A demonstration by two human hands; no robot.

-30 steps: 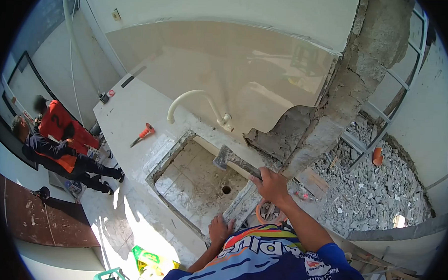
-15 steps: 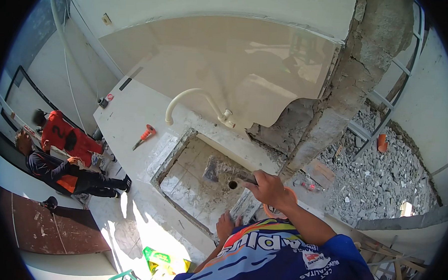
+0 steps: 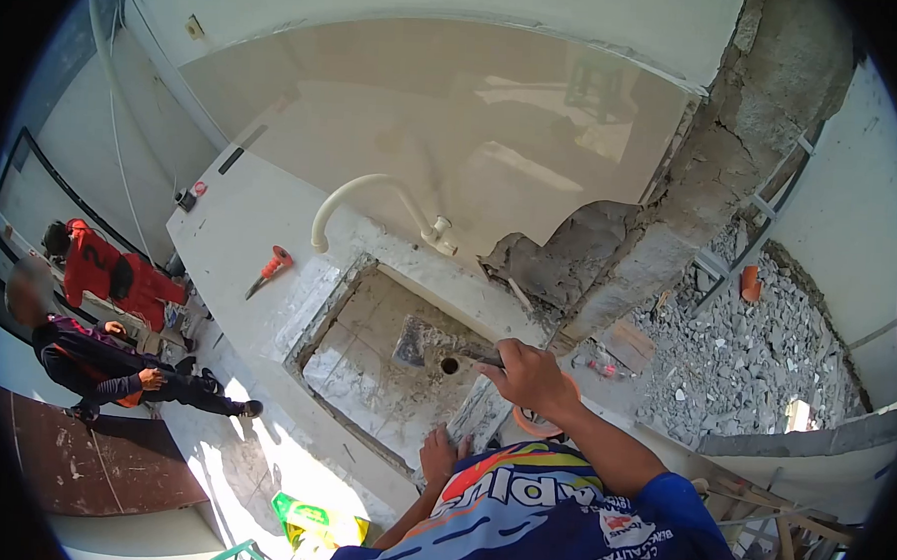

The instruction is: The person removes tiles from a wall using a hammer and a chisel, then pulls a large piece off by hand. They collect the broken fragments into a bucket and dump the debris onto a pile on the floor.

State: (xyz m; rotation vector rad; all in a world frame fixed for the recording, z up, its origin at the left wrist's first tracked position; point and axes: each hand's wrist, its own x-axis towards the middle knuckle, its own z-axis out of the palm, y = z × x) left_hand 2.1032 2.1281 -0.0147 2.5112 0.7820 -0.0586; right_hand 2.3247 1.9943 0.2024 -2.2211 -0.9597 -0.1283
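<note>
My right hand (image 3: 526,376) is closed round the handle of what looks like a trowel, its squarish blade (image 3: 416,344) caked with mortar. The blade lies over the debris in the recessed basin (image 3: 366,346), beside the round pipe opening (image 3: 451,365). My left hand (image 3: 443,454) rests on the near rim of the basin, fingers stretched out and holding nothing. Behind the basin curves a cream tap (image 3: 368,183). An orange-handled tool (image 3: 272,268) lies on the counter to the left. Part of an orange bucket (image 3: 535,424) shows below my right wrist.
Grey rubble (image 3: 736,343) covers the ground at right, with a ladder (image 3: 762,207) above it. Broken wall edges (image 3: 661,219) stand beside the basin. Two people, one in red (image 3: 118,276) and one in dark clothes (image 3: 84,364), are at left. A green-yellow bag (image 3: 313,522) lies below.
The view has shifted slightly to the right. My right hand and the trowel keep nearly the same place in the basin. The person in dark clothes has changed posture and arm position.
</note>
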